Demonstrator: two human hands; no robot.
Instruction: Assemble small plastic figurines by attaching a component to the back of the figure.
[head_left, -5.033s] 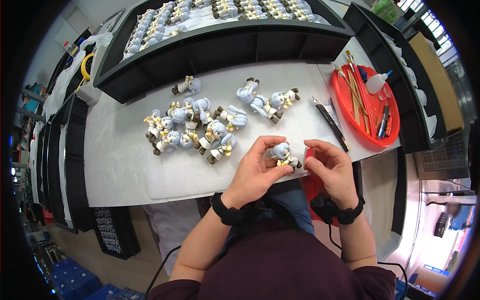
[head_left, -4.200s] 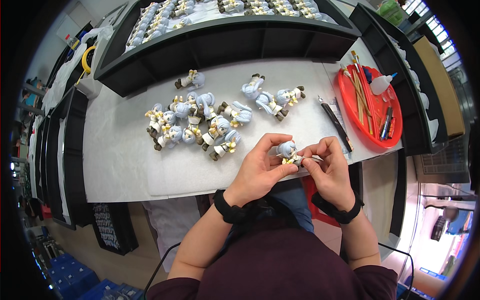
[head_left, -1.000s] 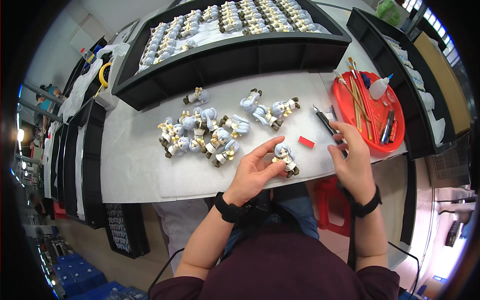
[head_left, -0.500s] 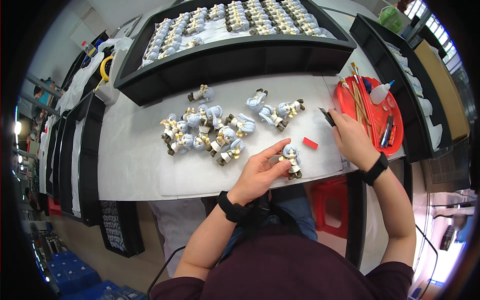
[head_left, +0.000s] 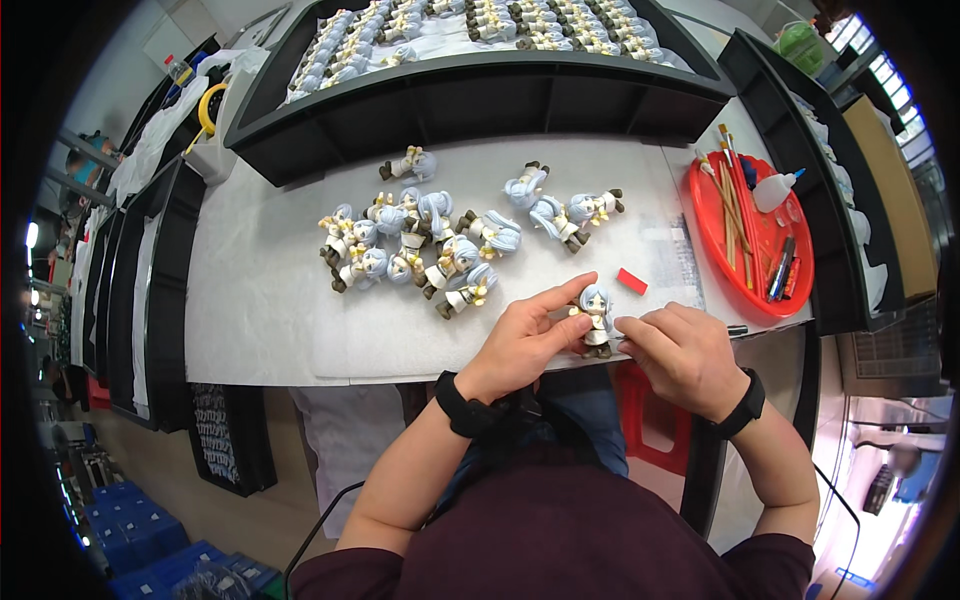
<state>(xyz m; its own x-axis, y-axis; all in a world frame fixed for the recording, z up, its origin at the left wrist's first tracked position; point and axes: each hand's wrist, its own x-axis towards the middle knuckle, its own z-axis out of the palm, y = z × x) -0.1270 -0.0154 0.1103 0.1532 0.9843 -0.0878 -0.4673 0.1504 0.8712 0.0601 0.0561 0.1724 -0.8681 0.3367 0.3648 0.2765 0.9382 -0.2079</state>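
My left hand [head_left: 530, 345] is closed around a small figurine [head_left: 597, 318] with pale blue hair, white clothes and dark boots. It stands roughly upright between thumb and fingers near the table's front edge. My right hand [head_left: 688, 358] is pinched around a slim black pen-like tool [head_left: 738, 330]; only its rear end shows past the knuckles. Its tip is hidden by the fingers, close to the figurine's right side. Just beyond lies a small red block [head_left: 632, 281]. Several similar figurines [head_left: 452, 262] lie in a loose group to the left, with a few others farther back.
A large black tray [head_left: 480, 112] with rows of figurines stands along the back. On the right, a red oval tray [head_left: 752, 285] holds brushes, sticks, markers and a white squeeze bottle [head_left: 775, 190]. Black crates [head_left: 170, 290] flank the white-covered table on the left.
My right hand has come down and left from beside the red tray to the figurine, bringing the black tool. My left hand still holds the figurine in nearly the same place.
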